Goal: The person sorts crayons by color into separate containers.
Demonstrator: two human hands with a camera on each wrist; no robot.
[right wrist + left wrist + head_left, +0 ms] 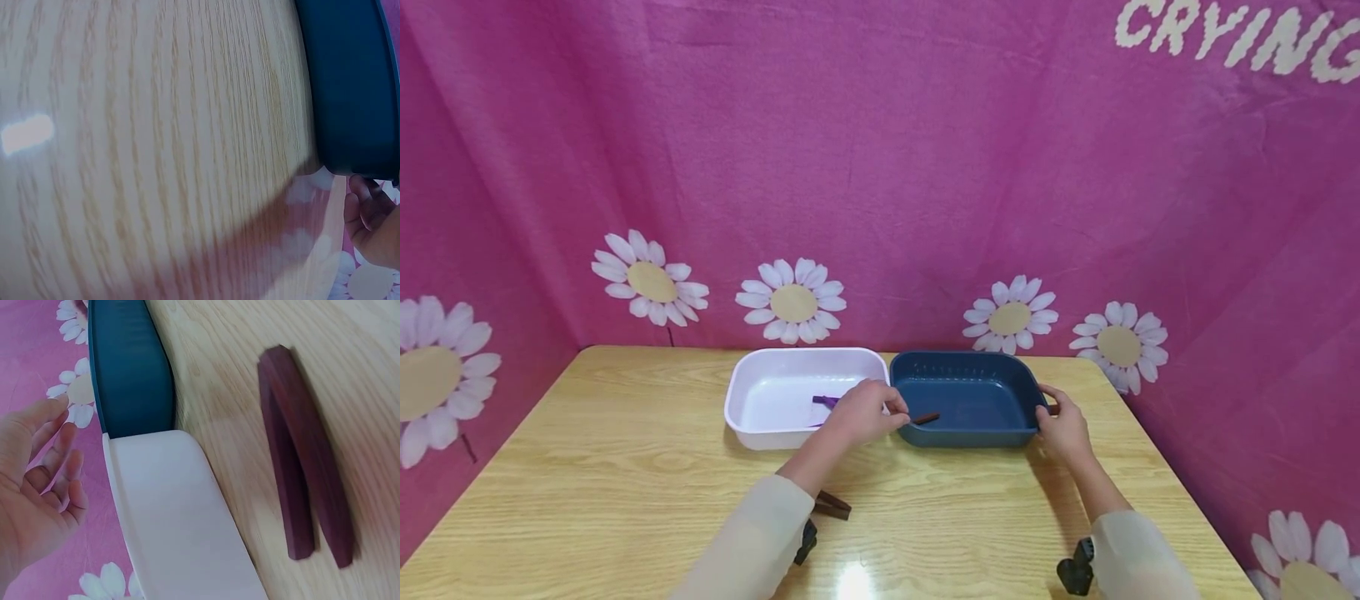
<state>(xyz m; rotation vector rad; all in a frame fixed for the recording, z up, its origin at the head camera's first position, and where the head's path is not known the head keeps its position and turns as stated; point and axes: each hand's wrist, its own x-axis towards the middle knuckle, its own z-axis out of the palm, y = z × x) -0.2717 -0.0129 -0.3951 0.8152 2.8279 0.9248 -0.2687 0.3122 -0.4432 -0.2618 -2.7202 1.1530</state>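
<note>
My left hand [867, 410] hovers where the two basins meet, with thumb and fingers loosely bent. In the left wrist view nothing shows between the fingers of that hand [40, 481]. Just past its fingertips a dark brown stick [927, 417] lies at the near left of the dark blue basin [970, 439]. At that basin's right end, my right hand [1066, 427] holds the rim; something brown between its fingers is too small to identify. Purple strips [824, 401] lie in the white basin [758, 437], partly hidden by the left hand.
On the wooden table [625, 467], two dark reddish-brown faceted sticks [306, 456] lie in a narrow V, nearer than the basins and partly behind the left forearm. A pink cloth with daisies [880, 167] hangs along the table's back and sides.
</note>
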